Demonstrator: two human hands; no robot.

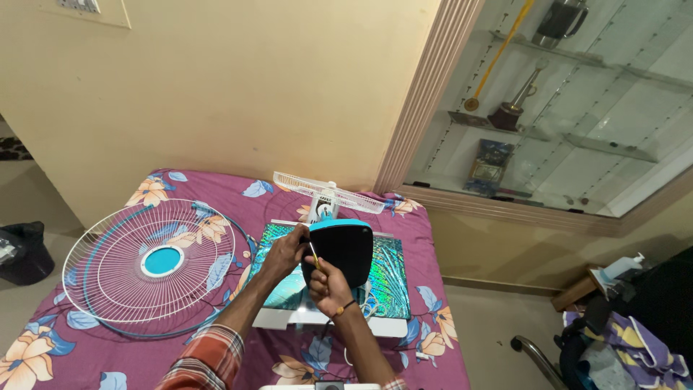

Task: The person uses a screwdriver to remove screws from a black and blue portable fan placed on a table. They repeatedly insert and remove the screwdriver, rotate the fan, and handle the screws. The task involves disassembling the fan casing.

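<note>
At the left of the frame a round white wire fan guard with a blue middle (148, 263) lies flat on the purple bedspread with big flowers (433, 289). It is well apart from the hands.

Near the middle of the frame the left hand (285, 253) comes in from the bottom, in a red checked sleeve (202, 361). Its fingers are curled shut on the left edge of the black fan motor housing with a blue top rim (345, 249).

The housing is the thing being worked on — it is dark, smooth and rounded like a little dome, with a bright blue band along its top. It sits in the middle of the frame, above a shiny blue-green board with a feather pattern (390, 271) that lies on the bedspread.

Just below and right of the left hand is the right hand (328, 285). It is closed around a thin yellow-handled screwdriver (314, 255), whose tip points up at the housing.

Behind the housing — a bit higher in the frame — a second white wire guard (328, 191) rests near the wall.

At the right of the frame is a glass-fronted shelf case with trophies (563, 108).
</note>
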